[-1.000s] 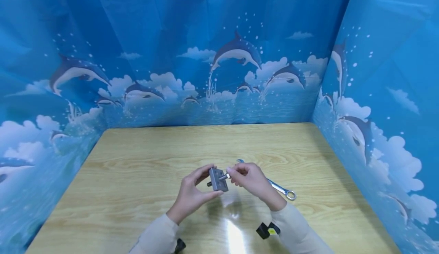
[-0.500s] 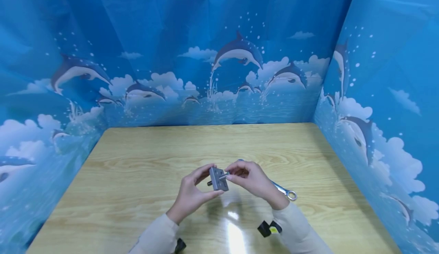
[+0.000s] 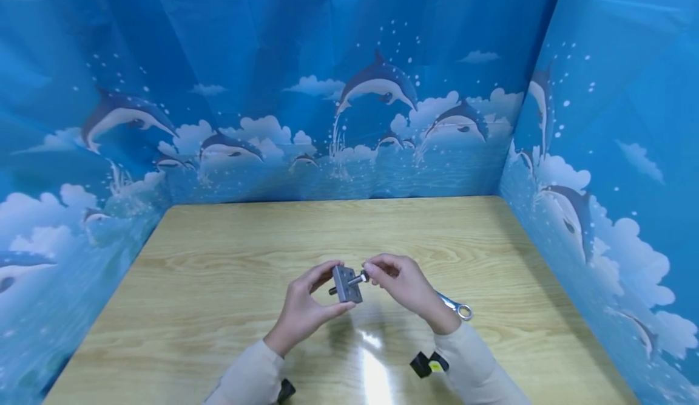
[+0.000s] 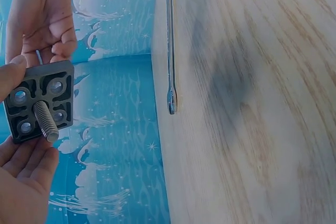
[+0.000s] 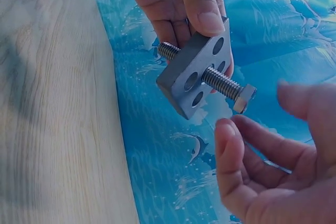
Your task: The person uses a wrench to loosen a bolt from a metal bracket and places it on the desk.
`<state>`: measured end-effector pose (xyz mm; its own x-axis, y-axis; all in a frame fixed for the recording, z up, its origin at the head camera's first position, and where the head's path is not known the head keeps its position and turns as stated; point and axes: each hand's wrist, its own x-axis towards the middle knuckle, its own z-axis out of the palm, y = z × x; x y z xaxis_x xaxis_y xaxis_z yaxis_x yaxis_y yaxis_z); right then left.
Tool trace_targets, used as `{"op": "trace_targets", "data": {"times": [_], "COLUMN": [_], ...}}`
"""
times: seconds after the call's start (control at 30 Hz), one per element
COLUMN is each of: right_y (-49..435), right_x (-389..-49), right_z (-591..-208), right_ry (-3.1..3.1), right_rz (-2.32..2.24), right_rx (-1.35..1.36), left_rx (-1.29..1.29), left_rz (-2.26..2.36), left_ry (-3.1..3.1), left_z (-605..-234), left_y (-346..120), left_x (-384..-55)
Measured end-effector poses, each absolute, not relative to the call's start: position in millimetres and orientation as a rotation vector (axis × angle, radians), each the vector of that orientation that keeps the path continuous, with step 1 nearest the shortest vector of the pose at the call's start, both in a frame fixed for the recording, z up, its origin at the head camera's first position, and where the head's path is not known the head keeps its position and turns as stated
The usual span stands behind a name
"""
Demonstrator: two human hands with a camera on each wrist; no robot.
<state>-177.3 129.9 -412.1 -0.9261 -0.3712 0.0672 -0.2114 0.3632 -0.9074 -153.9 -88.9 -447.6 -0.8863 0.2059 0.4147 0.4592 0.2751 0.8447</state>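
Observation:
My left hand (image 3: 306,302) holds a square grey metal plate (image 5: 181,72) by its edges, up off the table. The plate has several holes and, in the left wrist view, a ribbed back. A hex bolt (image 5: 223,83) runs through its middle; the threaded end (image 4: 46,121) sticks out of the ribbed side. On the other side, a length of thread and the hex head stand clear of the plate. My right hand (image 3: 404,286) is at the bolt head; in the right wrist view its thumb and fingers are spread around the head, with gaps showing.
A combination wrench (image 4: 170,45) lies on the wooden table (image 3: 218,259), partly hidden behind my right forearm in the head view. A black wrist camera (image 3: 428,364) hangs at the right sleeve. Dolphin-print curtains (image 3: 273,89) stand behind and at both sides.
Half a second ago my right fingers covered the bolt head; now they have drawn back slightly to the right and the head shows. The left hand and plate hold nearly the same place.

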Motion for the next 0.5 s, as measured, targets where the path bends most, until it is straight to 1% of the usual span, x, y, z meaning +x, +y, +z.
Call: {"op": "trace_targets", "data": {"times": [0.1,0.27,0.5], "right_y": [129.6,128.1,129.0], "right_x": [-178.4,-178.1,-177.1], "right_z": [-411.0,-409.8,-409.3], "right_ry": [2.439,2.419,2.437], "right_rz": [-1.631,-1.609,-1.609], "right_rx": [-0.451,-0.400,-0.484], "left_rx": [-0.645,-0.701,-0.731], "left_rz": [-1.614,-1.534,-1.559], "left_ry": [-2.312,-2.295,-2.284], "left_z": [-446.9,-447.0,-448.3], "left_y": [-88.1,-86.3,-85.3], "left_x": [-155.2,-156.5,-156.4]}}
